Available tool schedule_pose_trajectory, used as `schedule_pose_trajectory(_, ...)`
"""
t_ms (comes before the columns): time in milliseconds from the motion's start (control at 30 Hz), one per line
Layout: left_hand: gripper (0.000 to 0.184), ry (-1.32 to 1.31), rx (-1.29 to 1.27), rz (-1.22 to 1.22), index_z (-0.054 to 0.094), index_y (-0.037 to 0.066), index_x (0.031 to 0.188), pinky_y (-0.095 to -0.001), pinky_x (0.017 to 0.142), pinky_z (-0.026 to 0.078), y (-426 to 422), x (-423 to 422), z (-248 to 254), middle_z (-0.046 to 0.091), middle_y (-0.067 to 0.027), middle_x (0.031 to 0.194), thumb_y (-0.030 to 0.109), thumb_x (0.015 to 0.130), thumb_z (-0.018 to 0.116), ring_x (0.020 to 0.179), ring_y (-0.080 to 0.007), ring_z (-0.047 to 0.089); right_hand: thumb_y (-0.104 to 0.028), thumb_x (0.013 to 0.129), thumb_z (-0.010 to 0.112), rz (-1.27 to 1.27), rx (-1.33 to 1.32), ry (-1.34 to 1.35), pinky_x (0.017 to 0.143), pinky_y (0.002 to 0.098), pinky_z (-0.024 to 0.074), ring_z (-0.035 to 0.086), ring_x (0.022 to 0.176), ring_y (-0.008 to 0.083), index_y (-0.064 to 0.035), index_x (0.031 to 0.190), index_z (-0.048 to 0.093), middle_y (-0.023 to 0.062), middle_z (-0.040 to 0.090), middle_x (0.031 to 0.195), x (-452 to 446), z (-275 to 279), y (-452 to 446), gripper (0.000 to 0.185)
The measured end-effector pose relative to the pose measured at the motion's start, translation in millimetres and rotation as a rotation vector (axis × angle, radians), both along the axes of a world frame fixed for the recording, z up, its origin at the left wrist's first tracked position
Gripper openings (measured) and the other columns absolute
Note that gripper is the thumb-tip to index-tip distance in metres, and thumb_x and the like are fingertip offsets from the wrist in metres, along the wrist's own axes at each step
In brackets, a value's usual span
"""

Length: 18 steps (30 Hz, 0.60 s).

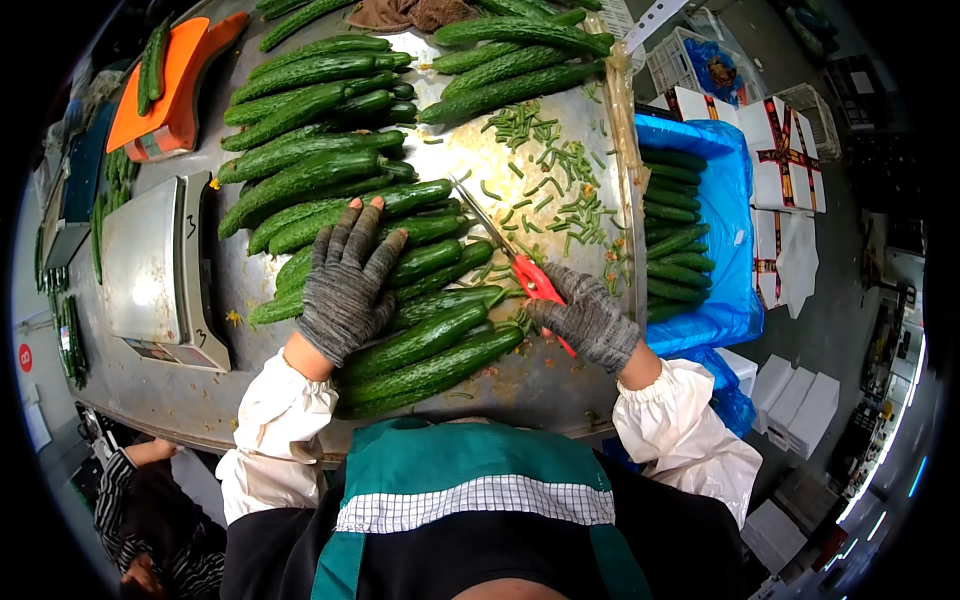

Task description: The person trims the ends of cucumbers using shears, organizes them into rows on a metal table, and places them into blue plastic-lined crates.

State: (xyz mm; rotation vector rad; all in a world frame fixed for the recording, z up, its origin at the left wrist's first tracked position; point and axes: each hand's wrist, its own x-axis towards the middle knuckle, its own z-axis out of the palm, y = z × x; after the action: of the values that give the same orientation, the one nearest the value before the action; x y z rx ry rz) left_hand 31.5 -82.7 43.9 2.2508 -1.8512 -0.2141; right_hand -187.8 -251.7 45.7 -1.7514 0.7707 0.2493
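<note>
My left hand (345,295), in a grey knit glove with bare fingertips, lies with fingers spread across a row of green cucumbers (430,345) on the metal table. In my right hand (595,320), gloved alike, is a pair of scissors (535,279) with red handles. Their blades point up and left, over the table beside the stem ends of the cucumbers. Cut stem pieces (565,165) are scattered beyond the blades. More piles of cucumbers (305,165) lie further up the table, their stem ends mostly turned right.
At the left stand a metal-topped scale (145,265) and an orange scale (170,100) bearing cucumbers. Right of the table edge, a blue-lined crate (735,230) holds cucumbers, with white boxes (785,155) behind. A person in striped sleeves (120,490) is at lower left.
</note>
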Motion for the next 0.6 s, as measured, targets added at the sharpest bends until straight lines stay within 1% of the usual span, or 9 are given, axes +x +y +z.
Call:
schedule_pose_trajectory(100,0.067,0.008,0.048,0.013,0.045,0.014,0.120,-0.0523,0.098,0.024,0.9,0.8,-2.1,0.025,-0.0165,0.138,0.015,0.056,0.063,0.127,-0.0352,0.024,-0.026,0.077,0.060,-0.010,-0.003,0.020,0.074,0.0370,0.0444,0.058,0.084,0.0341,0.0001,0.112,0.050,0.0231,0.058,0.090,2.5,3.2,1.0,0.045)
schedule_pose_trajectory(233,0.067,0.004,0.038,0.010,0.045,0.014,0.121,-0.0520,0.098,0.024,1.0,0.9,-3.1,0.025,-0.0162,0.138,0.016,0.056,0.063,0.127,-0.0349,0.024,-0.026,0.077,0.060,0.009,-0.075,0.066,0.075,0.0378,0.0442,0.057,0.085,0.0349,0.0004,0.112,0.049,0.0234,0.059,0.090,3.7,6.9,4.1,0.046)
schedule_pose_trajectory(300,0.067,-0.003,0.039,0.008,0.045,0.014,0.121,-0.0519,0.099,0.023,1.6,1.5,-3.7,0.025,-0.0160,0.138,0.017,0.056,0.064,0.127,-0.0346,0.023,-0.026,0.078,0.059,0.038,-0.265,-0.039,0.068,0.0365,0.0466,0.061,0.074,0.0300,0.0007,0.110,0.050,0.0210,0.060,0.083,-1.5,3.0,7.9,0.043)
schedule_pose_trajectory(333,0.067,-0.003,0.039,0.012,0.045,0.014,0.121,-0.0519,0.099,0.023,1.8,1.6,-3.8,0.025,-0.0160,0.138,0.017,0.056,0.064,0.127,-0.0346,0.023,-0.026,0.078,0.059,0.041,-0.265,-0.040,0.068,0.0365,0.0466,0.061,0.074,0.0300,0.0007,0.110,0.050,0.0210,0.060,0.083,-2.5,7.5,7.2,0.043)
schedule_pose_trajectory(400,0.067,-0.009,0.055,0.018,0.046,0.014,0.120,-0.0520,0.099,0.023,2.1,1.1,-3.7,0.025,-0.0159,0.138,0.017,0.056,0.064,0.127,-0.0343,0.023,-0.027,0.080,0.058,-0.079,0.097,0.144,0.057,0.0335,0.0472,0.061,0.059,0.0221,0.0008,0.108,0.051,0.0165,0.060,0.072,-5.8,22.2,2.9,0.040)
schedule_pose_trajectory(433,0.067,-0.008,0.056,0.020,0.046,0.014,0.120,-0.0520,0.099,0.023,2.7,1.5,-3.7,0.025,-0.0159,0.138,0.017,0.056,0.064,0.127,-0.0343,0.023,-0.027,0.080,0.058,-0.077,0.097,0.145,0.057,0.0335,0.0472,0.061,0.059,0.0221,0.0008,0.108,0.051,0.0165,0.060,0.072,-9.8,25.3,1.2,0.040)
schedule_pose_trajectory(500,0.067,-0.009,0.054,0.015,0.045,0.015,0.121,-0.0521,0.099,0.023,2.3,1.6,-4.0,0.025,-0.0157,0.138,0.018,0.056,0.064,0.127,-0.0342,0.023,-0.020,0.082,0.056,0.004,0.142,0.192,0.048,0.0253,0.0443,0.056,0.054,0.0118,0.0015,0.100,0.052,0.0075,0.058,0.067,-16.9,29.8,-1.7,0.028)
schedule_pose_trajectory(533,0.067,-0.005,0.052,0.015,0.045,0.015,0.121,-0.0521,0.099,0.023,2.1,1.5,-4.2,0.025,-0.0157,0.138,0.018,0.056,0.064,0.127,-0.0342,0.023,-0.020,0.082,0.056,0.003,0.140,0.196,0.048,0.0253,0.0443,0.056,0.054,0.0118,0.0015,0.100,0.052,0.0075,0.058,0.067,-17.1,31.0,-1.9,0.028)
schedule_pose_trajectory(600,0.067,-0.001,0.039,0.014,0.045,0.015,0.121,-0.0520,0.099,0.023,1.8,1.5,-4.1,0.024,-0.0154,0.138,0.018,0.057,0.064,0.127,-0.0342,0.023,-0.021,0.083,0.054,-0.035,0.274,0.232,0.048,0.0238,0.0448,0.056,0.054,0.0113,0.0022,0.096,0.051,0.0062,0.057,0.067,-17.1,32.6,-2.5,0.026)
